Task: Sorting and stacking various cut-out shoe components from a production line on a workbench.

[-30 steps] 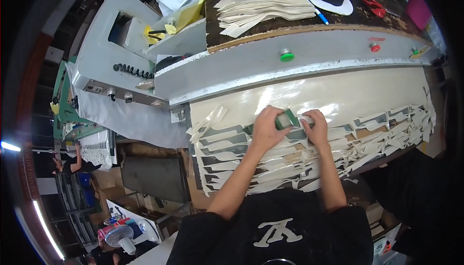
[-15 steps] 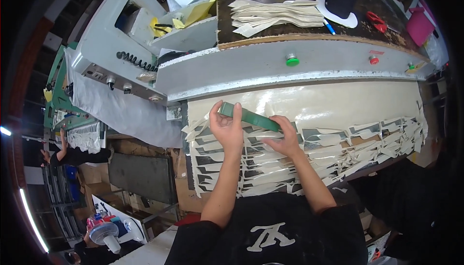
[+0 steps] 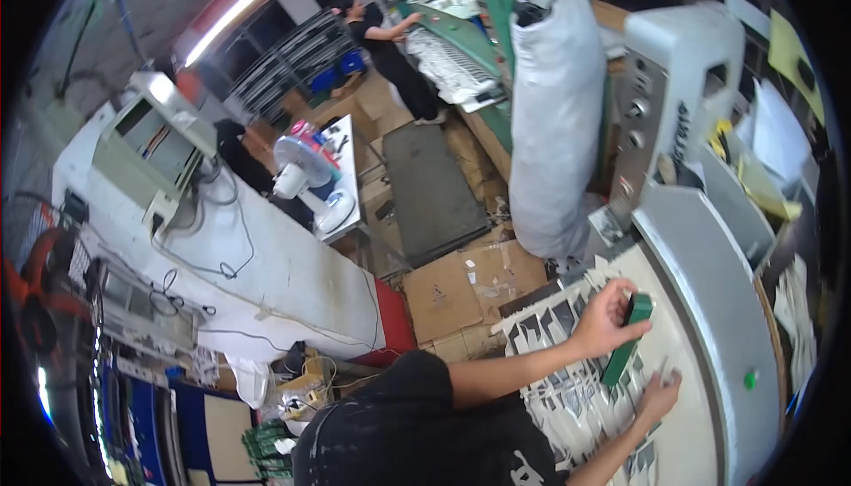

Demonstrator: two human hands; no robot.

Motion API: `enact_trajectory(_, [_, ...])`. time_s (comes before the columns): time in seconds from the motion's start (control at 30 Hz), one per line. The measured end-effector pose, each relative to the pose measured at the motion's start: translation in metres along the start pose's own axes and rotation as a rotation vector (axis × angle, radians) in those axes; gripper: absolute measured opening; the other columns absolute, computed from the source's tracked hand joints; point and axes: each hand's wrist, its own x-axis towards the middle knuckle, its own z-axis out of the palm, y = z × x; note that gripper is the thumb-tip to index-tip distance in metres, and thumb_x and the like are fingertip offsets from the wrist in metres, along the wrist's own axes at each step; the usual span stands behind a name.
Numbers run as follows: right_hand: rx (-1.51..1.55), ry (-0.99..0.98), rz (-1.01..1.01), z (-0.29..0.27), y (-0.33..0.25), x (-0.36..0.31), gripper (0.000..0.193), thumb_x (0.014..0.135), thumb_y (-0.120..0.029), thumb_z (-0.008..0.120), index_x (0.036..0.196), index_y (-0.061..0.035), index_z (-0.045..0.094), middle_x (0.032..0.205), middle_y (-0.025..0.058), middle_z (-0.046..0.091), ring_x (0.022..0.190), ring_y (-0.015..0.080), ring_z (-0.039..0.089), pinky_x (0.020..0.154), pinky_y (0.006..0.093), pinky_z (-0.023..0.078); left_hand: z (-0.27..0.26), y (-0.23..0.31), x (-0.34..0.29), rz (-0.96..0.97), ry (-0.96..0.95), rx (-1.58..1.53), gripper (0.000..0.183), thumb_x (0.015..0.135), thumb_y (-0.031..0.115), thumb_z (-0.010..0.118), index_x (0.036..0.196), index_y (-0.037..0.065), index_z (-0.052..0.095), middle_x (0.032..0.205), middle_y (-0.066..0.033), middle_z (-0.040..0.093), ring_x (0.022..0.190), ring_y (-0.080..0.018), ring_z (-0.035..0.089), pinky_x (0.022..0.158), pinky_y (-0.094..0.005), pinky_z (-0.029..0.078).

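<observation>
At the right, my left hand (image 3: 607, 319) is closed around a long, narrow green cutting die (image 3: 626, 340), its thumb along one side and its fingers on the other. The die is tilted above a cream sheet (image 3: 656, 286) full of cut-out gaps. My right hand (image 3: 658, 395) is lower down, apart from the die, over the sheet. Its thumb and index finger stand apart, and I see nothing between them. Torn cream strips (image 3: 567, 406) of the cut part lie beneath my left forearm.
A grey machine rail with a green button (image 3: 751, 380) borders the sheet. A control box (image 3: 660, 105) stands behind, beside a tall white wrapped roll (image 3: 557, 122). Flat cardboard (image 3: 443, 295) lies on the floor. A fan (image 3: 301, 176) and a co-worker (image 3: 390, 51) are farther off.
My view has swung to the left, bringing the floor and the white cabinet in. My right hand has let go of the die, which my left hand keeps holding.
</observation>
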Motion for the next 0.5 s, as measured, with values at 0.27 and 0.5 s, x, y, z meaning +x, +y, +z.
enact_trajectory(0.27, [0.479, 0.366, 0.164, 0.007, 0.035, -0.004, 0.04, 0.112, -0.03, 0.06, 0.119, 0.0068, 0.074, 0.112, 0.0223, 0.078, 0.099, 0.0292, 0.074, 0.09, 0.04, 0.056, -0.087, 0.015, -0.014, -0.04, 0.11, -0.103, 0.057, 0.09, 0.006, 0.088, 0.132, 0.007, 0.049, 0.106, -0.0015, 0.067, 0.096, -0.0089, 0.065, 0.085, -0.0254, 0.052])
enact_trajectory(0.5, [0.762, 0.696, -0.069, -0.031, -0.116, -0.064, 0.024, 0.108, -0.013, 0.065, 0.112, 0.0087, 0.072, 0.102, 0.0178, 0.077, 0.084, 0.0253, 0.07, 0.075, 0.0361, 0.061, -0.116, -0.005, 0.016, 0.035, 0.159, 0.062, 0.025, 0.108, 0.019, 0.068, 0.124, 0.004, 0.055, 0.112, -0.0014, 0.059, 0.107, -0.0088, 0.055, 0.096, -0.0276, 0.047])
